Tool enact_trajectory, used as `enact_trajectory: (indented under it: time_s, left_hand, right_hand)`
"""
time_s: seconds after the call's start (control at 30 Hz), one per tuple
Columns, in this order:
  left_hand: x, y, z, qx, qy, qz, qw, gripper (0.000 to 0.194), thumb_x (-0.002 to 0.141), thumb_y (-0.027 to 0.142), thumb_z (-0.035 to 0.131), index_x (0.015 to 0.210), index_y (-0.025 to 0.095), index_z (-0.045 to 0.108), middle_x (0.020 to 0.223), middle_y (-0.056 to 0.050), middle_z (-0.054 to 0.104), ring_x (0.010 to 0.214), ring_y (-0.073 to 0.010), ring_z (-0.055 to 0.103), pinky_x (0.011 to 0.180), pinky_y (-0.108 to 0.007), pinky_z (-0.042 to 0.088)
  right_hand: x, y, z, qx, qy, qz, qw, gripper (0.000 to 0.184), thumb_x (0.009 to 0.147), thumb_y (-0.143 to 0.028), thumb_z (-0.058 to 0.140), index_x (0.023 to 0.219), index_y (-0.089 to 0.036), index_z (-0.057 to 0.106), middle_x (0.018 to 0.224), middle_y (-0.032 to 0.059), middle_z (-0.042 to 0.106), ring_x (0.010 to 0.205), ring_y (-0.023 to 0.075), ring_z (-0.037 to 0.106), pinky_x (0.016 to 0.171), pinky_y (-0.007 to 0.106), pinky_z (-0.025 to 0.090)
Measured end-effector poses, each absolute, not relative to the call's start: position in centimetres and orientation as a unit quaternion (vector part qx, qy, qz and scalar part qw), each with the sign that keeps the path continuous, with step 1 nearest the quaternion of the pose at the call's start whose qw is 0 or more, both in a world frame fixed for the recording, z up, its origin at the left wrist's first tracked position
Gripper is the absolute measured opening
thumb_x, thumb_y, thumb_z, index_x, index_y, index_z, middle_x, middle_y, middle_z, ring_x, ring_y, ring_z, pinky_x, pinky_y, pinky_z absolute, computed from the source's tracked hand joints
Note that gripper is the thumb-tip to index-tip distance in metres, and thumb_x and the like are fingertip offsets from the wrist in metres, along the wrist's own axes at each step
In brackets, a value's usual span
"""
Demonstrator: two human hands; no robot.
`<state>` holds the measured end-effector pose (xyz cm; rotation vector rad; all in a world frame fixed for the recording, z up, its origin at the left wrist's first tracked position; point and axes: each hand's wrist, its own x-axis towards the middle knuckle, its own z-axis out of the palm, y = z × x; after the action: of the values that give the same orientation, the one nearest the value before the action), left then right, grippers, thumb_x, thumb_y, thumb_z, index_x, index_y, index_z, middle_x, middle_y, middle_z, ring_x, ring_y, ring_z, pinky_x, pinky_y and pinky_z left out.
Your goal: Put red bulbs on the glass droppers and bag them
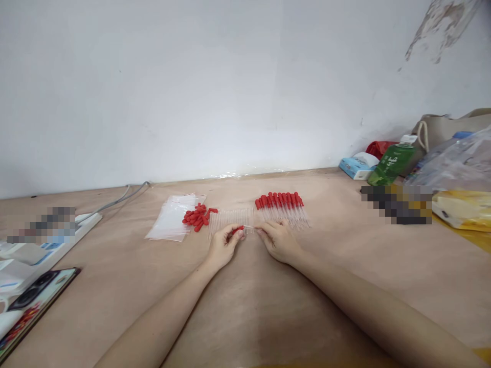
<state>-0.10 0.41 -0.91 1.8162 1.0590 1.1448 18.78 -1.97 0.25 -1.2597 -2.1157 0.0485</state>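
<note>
My left hand [225, 242] pinches a red rubber bulb [238, 229] between thumb and fingers. A thin clear dropper tube [249, 227] runs from the bulb to my right hand [279, 239], whose fingertips are closed on its other end. How deep the tube sits in the bulb is too small to tell. Just behind my hands lies a row of bare clear tubes [230, 217]. Left of it is a heap of loose red bulbs [198, 217]. Beyond my right hand, several droppers with red bulbs [282, 204] lie side by side, bulbs toward the wall.
Clear plastic bags [169, 220] lie left of the bulbs. At far left are a white power strip [82, 227] with a grey cable and a phone [42, 299]. A tissue pack [356, 167], a green bottle [393, 162] and plastic bags [456, 163] stand at the right.
</note>
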Motion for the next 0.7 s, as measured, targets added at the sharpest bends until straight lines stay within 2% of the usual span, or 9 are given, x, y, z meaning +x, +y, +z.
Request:
enact_trajectory:
  time_s: [0.13, 0.3, 0.57, 0.7]
  left_hand:
    - [-0.3, 0.3, -0.8, 0.718, 0.406, 0.438, 0.357, 0.022, 0.080, 0.034, 0.052, 0.086, 0.015, 0.061, 0.069, -0.002, 0.060, 0.063, -0.0127, 0.059, 0.063, -0.025, 0.048]
    - [-0.8, 0.0, -0.6, 0.762, 0.388, 0.415, 0.310, 0.022, 0.082, 0.031, 0.050, 0.089, 0.015, 0.063, 0.073, -0.002, 0.057, 0.057, -0.0096, 0.054, 0.055, -0.021, 0.045]
    - [-0.8, -0.5, 0.3, 0.810, 0.371, 0.372, 0.260, 0.018, 0.083, 0.027, 0.050, 0.086, 0.017, 0.065, 0.079, -0.004, 0.061, 0.071, -0.0130, 0.056, 0.063, -0.023, 0.044]
    - [-0.9, -0.6, 0.4, 0.816, 0.373, 0.367, 0.245, 0.017, 0.082, 0.027, 0.051, 0.084, 0.017, 0.065, 0.078, -0.004, 0.061, 0.069, -0.0127, 0.056, 0.061, -0.023, 0.043]
  right_hand:
    - [19.1, -1.6, 0.2, -0.457, -0.826, 0.028, 0.328, 0.025, 0.089, -0.024, 0.036, 0.098, -0.021, 0.058, 0.086, 0.0024, 0.064, 0.071, 0.0120, 0.054, 0.070, 0.028, 0.025]
    - [19.7, -0.9, 0.0, -0.418, -0.846, 0.034, 0.330, 0.024, 0.089, -0.024, 0.037, 0.096, -0.023, 0.060, 0.086, 0.0019, 0.064, 0.071, 0.0121, 0.054, 0.071, 0.029, 0.025]
    - [20.3, -0.6, 0.0, -0.394, -0.862, -0.040, 0.315, 0.025, 0.085, -0.018, 0.043, 0.098, -0.026, 0.062, 0.078, 0.0003, 0.063, 0.067, 0.0108, 0.051, 0.069, 0.030, 0.021]
    - [20.4, -0.8, 0.2, -0.387, -0.870, -0.064, 0.298, 0.025, 0.084, -0.016, 0.041, 0.095, -0.025, 0.062, 0.075, -0.0002, 0.063, 0.064, 0.0105, 0.049, 0.067, 0.031, 0.018]
